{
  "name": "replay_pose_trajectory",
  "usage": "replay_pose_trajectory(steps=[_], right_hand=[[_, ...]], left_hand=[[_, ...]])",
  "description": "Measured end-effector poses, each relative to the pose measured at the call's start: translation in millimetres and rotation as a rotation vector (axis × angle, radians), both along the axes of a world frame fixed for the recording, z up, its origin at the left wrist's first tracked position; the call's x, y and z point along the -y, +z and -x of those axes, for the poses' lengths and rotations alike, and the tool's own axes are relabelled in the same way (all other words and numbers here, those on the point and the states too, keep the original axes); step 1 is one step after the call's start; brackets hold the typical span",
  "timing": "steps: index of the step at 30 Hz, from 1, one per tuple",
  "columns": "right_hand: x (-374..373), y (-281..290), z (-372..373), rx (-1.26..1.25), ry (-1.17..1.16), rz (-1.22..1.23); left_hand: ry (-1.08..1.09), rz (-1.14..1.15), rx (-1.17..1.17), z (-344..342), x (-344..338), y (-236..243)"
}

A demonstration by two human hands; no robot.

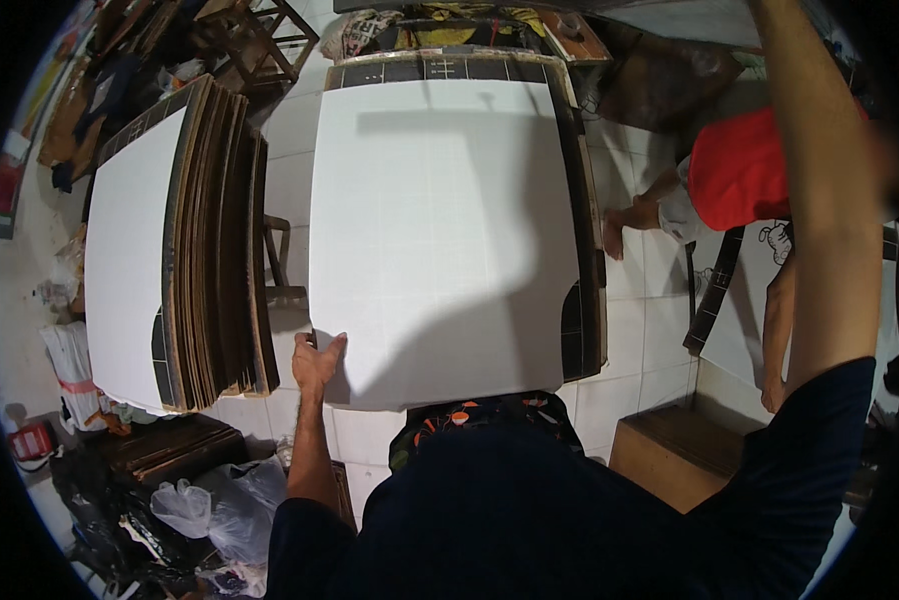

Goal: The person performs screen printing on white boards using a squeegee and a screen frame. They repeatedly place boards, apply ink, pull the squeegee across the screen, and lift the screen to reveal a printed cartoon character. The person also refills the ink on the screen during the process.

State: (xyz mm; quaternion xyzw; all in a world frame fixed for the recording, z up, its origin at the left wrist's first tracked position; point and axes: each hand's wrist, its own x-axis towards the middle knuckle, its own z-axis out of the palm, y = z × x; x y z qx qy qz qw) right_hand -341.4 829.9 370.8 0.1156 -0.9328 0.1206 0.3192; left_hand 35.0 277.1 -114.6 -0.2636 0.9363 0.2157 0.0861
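Note:
A white sheet, seemingly cloth (419, 230), lies flat on a dark board with pale grid lines (399, 72). The board shows along the far edge and at the sheet's curved cut on the right. My left hand (315, 364) is closed at the sheet's near left edge, thumb on top and the other fingers partly hidden at the side. My right arm (829, 230) reaches up past the top edge of the picture, so the right hand is out of view. A shadow falls across the sheet's right and near parts.
To the left stands a thick stack of boards (209, 250) topped with another white sheet (129, 260). On the right, a person in red (739, 168) is beside a white sheet with a line drawing. A brown box (659, 455) and plastic bags (234, 510) lie nearer me.

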Motion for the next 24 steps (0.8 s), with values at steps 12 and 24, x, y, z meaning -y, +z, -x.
replay_pose_trajectory(steps=[12,24], right_hand=[[8,-158,-133,-0.156,-0.049,-0.027],[49,-435,-262,0.261,0.088,0.025]], left_hand=[[-0.394,-0.829,-0.522,109,-207,126],[0.582,-1.513,0.111,80,-288,11]])
